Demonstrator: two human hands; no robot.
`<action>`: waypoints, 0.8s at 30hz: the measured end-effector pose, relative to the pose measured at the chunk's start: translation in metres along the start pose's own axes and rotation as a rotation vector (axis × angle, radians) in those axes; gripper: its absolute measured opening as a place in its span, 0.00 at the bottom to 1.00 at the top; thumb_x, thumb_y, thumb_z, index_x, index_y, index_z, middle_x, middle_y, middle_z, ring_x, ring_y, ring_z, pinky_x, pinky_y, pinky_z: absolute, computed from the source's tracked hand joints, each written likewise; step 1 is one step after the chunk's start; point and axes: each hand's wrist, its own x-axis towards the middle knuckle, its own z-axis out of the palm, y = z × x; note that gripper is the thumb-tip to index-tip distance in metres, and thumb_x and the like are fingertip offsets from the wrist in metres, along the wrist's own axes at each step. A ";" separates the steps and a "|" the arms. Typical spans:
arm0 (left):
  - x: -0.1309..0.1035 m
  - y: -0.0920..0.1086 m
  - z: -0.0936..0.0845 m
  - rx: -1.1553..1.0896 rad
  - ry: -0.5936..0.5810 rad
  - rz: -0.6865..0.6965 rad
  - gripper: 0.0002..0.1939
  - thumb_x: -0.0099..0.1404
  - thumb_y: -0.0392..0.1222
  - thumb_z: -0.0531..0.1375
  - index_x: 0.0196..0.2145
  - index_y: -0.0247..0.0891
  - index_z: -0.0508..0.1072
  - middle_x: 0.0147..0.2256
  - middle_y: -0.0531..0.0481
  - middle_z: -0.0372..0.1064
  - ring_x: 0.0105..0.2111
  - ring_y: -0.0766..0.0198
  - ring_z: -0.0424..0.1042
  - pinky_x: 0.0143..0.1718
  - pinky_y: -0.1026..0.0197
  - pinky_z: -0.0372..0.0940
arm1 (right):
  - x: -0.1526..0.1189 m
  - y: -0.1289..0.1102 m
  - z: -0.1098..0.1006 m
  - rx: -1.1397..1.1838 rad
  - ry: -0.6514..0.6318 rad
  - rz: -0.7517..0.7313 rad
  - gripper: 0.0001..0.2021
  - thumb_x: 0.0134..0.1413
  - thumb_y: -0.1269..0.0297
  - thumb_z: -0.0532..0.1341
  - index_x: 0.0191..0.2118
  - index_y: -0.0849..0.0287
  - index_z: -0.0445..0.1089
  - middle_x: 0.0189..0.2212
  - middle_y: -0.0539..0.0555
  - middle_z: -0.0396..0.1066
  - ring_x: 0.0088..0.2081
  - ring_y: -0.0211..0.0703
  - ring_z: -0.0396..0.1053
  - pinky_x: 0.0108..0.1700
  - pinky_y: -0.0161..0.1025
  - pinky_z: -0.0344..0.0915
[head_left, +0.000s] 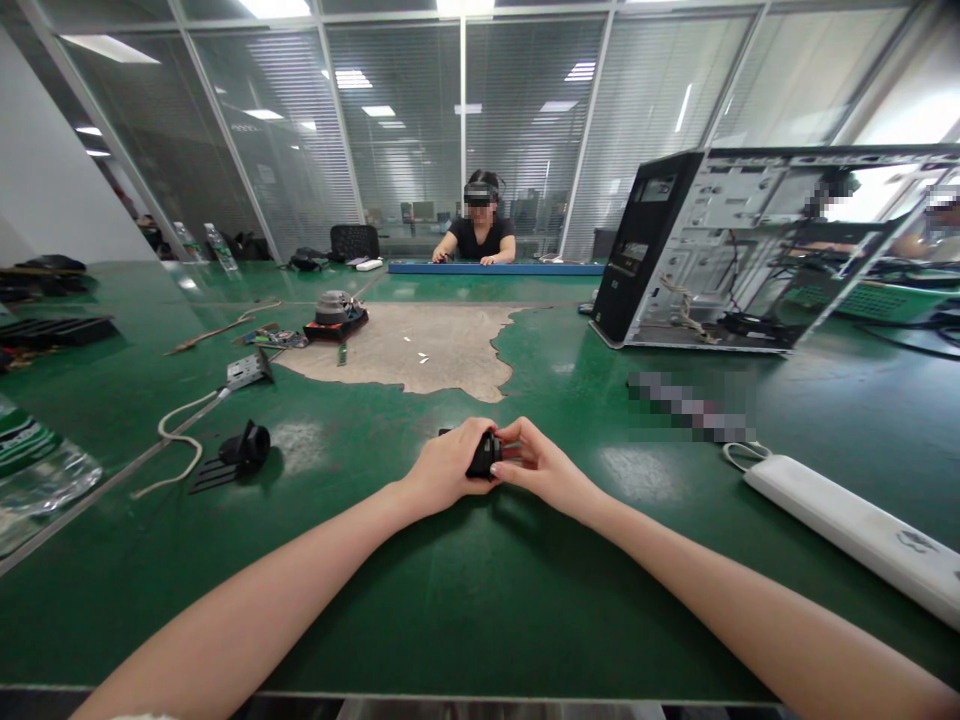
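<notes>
Low over the green table [442, 590], my left hand [450, 462] is wrapped round a small black part [483, 456]. Its right end shows, rounded with ridges, and a dark bit sticks out behind my knuckles. My right hand [546, 470] pinches that right end between thumb and fingers. What kind of part it is, I cannot make out, since my hands cover most of it. To the left lies another black plastic piece [244, 450] with a round end and flat slotted tabs. A small metal bracket [249, 371] with a pale cord is behind that piece.
An open computer case [652, 250] stands at right. Nearer are a white power strip [847, 525] and a blurred object [686, 405]. A heatsink fan [337, 308] sits by a torn brown sheet [442, 345]. A bottle [37, 460] lies left. Another person [480, 235] sits opposite.
</notes>
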 end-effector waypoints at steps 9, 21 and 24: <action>0.001 0.000 0.001 -0.003 0.011 0.006 0.30 0.50 0.46 0.62 0.48 0.42 0.54 0.44 0.48 0.62 0.41 0.57 0.66 0.39 0.57 0.61 | 0.006 0.000 0.004 -0.022 0.141 0.048 0.13 0.43 0.58 0.62 0.32 0.58 0.59 0.32 0.49 0.65 0.33 0.38 0.67 0.37 0.40 0.66; 0.000 0.000 0.000 0.015 0.003 0.009 0.29 0.50 0.45 0.61 0.48 0.42 0.54 0.44 0.48 0.62 0.41 0.56 0.66 0.39 0.57 0.61 | 0.002 -0.002 0.000 0.011 0.041 -0.004 0.11 0.46 0.62 0.61 0.33 0.57 0.58 0.34 0.49 0.64 0.36 0.38 0.68 0.39 0.39 0.65; 0.001 -0.001 0.001 0.021 0.010 0.022 0.29 0.50 0.46 0.61 0.48 0.41 0.54 0.45 0.48 0.62 0.41 0.57 0.66 0.38 0.58 0.62 | 0.004 -0.001 0.002 -0.021 0.080 -0.009 0.10 0.46 0.62 0.60 0.33 0.57 0.59 0.33 0.49 0.63 0.35 0.38 0.67 0.39 0.39 0.65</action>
